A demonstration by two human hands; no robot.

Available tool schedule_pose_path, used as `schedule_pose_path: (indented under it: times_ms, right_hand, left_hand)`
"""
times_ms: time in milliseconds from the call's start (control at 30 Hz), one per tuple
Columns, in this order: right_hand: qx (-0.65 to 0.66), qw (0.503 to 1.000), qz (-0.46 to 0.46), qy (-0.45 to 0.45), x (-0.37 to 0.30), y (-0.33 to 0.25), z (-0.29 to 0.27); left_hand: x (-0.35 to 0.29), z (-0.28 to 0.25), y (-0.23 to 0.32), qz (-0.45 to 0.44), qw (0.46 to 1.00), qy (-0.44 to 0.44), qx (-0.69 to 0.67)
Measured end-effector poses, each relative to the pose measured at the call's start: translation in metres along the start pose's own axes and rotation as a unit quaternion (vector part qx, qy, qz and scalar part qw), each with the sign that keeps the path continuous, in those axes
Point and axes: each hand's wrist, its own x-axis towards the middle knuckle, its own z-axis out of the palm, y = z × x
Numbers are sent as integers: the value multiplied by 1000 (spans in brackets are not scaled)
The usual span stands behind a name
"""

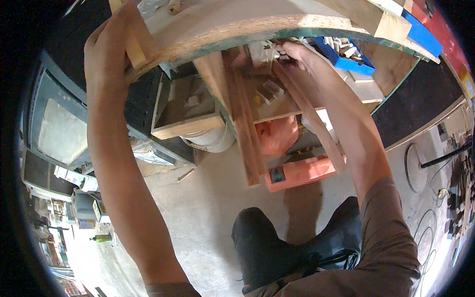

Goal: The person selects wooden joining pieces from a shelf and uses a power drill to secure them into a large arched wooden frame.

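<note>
Under the curved bench top [237, 35], my right hand [299, 53] reaches into an open shelf. Its fingers curl together beside small pale pieces [269, 53]; whatever they hold is too hidden to name. Long wooden strips [242, 119] stick out of this shelf, and another strip [311, 119] slants down below my right wrist. A small clear box [269, 91] lies between them. At the bench's left edge, my left hand [110, 37] is raised against an upright wooden piece [138, 42]. Its fingers are mostly out of sight.
A blue tray [363, 64] of small wooden bits sits right of my right hand. Left of the shelf is an open wooden drawer [188, 126] above a white bucket [213, 138]. An orange-red case [302, 173] lies on the floor below. A cable [429, 232] curls at the right.
</note>
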Motion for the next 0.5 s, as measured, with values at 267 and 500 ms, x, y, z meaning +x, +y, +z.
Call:
schedule_pose_path:
  times_ms: [267, 500]
  right_hand:
    - [83, 996, -2, 45, -30, -17, -25]
    - [287, 955, -3, -69, -176, -2, -88]
  left_hand:
    - [-1, -7, -5, 8, 1000, 9, -7]
    - [0, -6, 5, -64, 998, -13, -9]
